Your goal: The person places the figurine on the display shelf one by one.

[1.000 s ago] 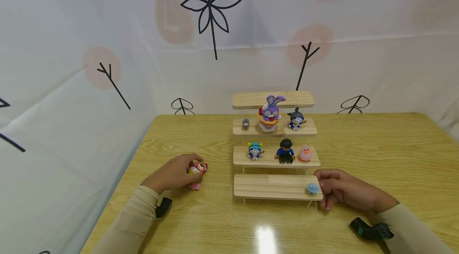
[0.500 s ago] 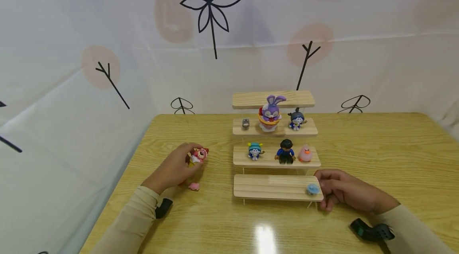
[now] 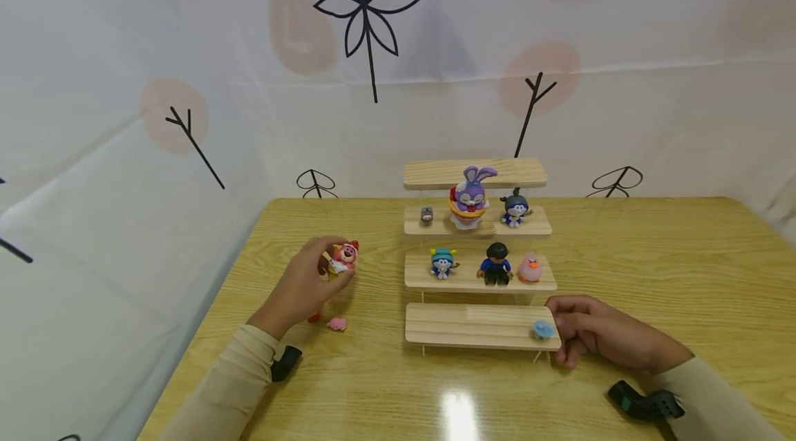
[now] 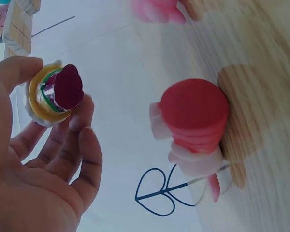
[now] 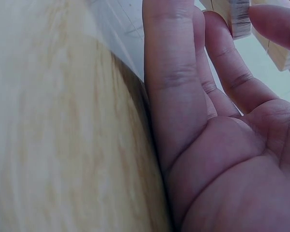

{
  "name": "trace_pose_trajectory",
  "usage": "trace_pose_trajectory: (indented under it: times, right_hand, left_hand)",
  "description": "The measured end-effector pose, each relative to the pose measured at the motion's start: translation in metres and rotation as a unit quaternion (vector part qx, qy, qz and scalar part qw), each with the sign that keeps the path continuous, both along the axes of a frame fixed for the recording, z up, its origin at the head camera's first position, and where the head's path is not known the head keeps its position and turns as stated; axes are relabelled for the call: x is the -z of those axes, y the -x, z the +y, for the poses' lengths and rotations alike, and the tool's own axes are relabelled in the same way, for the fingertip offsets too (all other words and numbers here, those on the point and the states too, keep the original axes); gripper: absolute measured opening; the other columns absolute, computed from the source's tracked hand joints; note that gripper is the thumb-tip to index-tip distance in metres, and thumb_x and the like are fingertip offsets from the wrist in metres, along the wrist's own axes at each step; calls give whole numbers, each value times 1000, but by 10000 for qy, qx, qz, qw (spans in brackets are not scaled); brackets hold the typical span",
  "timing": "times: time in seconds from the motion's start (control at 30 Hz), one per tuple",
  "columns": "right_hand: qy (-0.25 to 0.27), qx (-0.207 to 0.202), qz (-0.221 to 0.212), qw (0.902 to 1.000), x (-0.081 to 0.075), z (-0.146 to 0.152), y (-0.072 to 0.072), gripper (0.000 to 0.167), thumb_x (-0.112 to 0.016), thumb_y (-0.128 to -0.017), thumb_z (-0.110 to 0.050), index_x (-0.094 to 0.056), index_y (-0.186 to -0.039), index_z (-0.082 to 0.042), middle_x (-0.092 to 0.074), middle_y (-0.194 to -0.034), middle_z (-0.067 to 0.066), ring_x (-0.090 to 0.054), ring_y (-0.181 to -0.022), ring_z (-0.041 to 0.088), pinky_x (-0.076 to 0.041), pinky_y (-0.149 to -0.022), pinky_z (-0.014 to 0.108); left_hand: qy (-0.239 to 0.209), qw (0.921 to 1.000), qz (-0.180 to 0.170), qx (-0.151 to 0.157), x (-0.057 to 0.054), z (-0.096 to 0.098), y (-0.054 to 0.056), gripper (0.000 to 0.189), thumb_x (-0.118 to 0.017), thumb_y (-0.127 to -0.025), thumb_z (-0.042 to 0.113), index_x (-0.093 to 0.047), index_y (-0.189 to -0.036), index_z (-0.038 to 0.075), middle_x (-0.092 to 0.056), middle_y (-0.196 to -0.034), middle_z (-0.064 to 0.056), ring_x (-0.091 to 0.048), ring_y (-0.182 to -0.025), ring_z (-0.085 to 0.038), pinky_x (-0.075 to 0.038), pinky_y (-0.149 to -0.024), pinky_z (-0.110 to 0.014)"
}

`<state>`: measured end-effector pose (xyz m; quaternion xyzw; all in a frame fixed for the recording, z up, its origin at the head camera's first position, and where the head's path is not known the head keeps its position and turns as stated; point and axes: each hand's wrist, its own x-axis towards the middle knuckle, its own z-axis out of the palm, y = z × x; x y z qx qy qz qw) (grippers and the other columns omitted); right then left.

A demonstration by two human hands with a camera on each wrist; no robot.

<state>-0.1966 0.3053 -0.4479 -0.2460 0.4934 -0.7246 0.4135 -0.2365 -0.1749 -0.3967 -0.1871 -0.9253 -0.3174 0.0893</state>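
Note:
My left hand (image 3: 305,285) grips a pink bear figurine (image 3: 344,258) in yellow and white, thumb and fingers round its sides, raised left of the display shelf. Its dark shiny underside (image 4: 67,88) faces the left wrist camera. Below that hand on the table lie a red-and-pink toy (image 4: 195,108), mostly hidden in the head view, and a small pink toy (image 3: 336,323). My right hand (image 3: 606,330) pinches the right end of the lowest tier of the wooden display shelf (image 3: 466,323); the tier's end (image 4: 19,29) also shows far off in the left wrist view.
A small blue toy (image 3: 542,329) sits at the lowest tier's right end. On the tiers behind stand a teal-hatted figure (image 3: 442,263), a dark-haired figure (image 3: 495,265), a pink duck (image 3: 529,267), a purple rabbit (image 3: 470,195), a tiny grey figure (image 3: 425,215) and a dark-hooded figure (image 3: 515,209).
My left hand has lifted the bear figurine up off the table and turned it more upright, uncovering the small pink toy. The right hand stays at the shelf's end.

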Motion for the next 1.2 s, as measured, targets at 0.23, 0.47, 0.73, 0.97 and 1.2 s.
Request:
trace_pose_trajectory:
  times: [0.23,0.47,0.73,0.97,1.2]
  right_hand:
    - [43,-13,-35,10000,0,0,1,37,-18,-108,-2,-51,-125,-3,-70,-112,14,-71,-96,20,-61,-83,32]
    - [-7,0,-67,10000,-2,0,0,36,-20,-109,-3,-52,-125,-3,-70,-112,14,-71,-95,19,-61,-83,32]
    - [-24,-3,-61,10000,-1,1,0,36,-19,-109,-3,-51,-125,-3,-70,-112,14,-71,-96,19,-61,-83,32]
    - [-24,-23,-28,10000,-1,0,1,36,-19,-109,-3,-52,-125,-4,-70,-111,14,-71,-96,20,-61,-83,32]
    - [-57,12,48,10000,-1,0,0,35,-20,-108,-2,-52,-124,-4,-70,-110,12,-71,-96,19,-61,-82,31]
  left_hand:
    - [-213,9998,-21,-62,-4,2,-3,53,-74,-92,31,-52,-137,16,-57,-118,-3,-57,-82,-12,-52,-64,-25]
    - [-322,9994,108,-53,-6,6,-4,53,-76,-91,29,-52,-136,17,-62,-117,-4,-57,-79,-13,-51,-64,-25]
    - [-367,9985,402,-104,-9,11,-8,55,-79,-88,26,-54,-135,14,-63,-113,-2,-58,-81,-16,-50,-68,-26]
    - [-471,9969,627,1,-14,18,-15,54,-80,-87,27,-55,-133,15,-64,-107,3,-58,-81,-13,-53,-69,-29]
    - [-393,9931,1061,303,-22,28,-29,56,-81,-86,26,-55,-134,14,-64,-105,5,-57,-82,-14,-53,-67,-30]
